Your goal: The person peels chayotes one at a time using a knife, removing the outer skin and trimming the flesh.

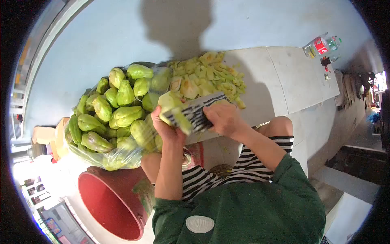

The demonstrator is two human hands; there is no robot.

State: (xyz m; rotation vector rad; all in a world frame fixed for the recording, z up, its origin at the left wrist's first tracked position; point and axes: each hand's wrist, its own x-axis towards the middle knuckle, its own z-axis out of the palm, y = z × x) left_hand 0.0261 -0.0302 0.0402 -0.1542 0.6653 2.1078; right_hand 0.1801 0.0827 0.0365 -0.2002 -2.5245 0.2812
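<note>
My left hand (165, 129) is closed around a pale green, partly peeled chayote (169, 101), held up in front of my knees. In my right hand (225, 120) is a cleaver (199, 110), its broad shiny blade mirroring my striped shorts. The blade lies against the chayote's near right side, and a blurred strip of green peel (184, 123) hangs by it. Beyond my hands lies a pile of peels and pale peeled pieces (209, 77). Left of them, a clear plastic bag (134, 156) is full of whole green chayotes (126, 117).
A red bucket (107, 203) lies tipped with its mouth toward me at lower left. Cardboard boxes (57, 136) are farther left. A plastic bottle with a red label (321, 46) and a smaller dark bottle (328, 60) lie at the right end of the tiled ledge (280, 89).
</note>
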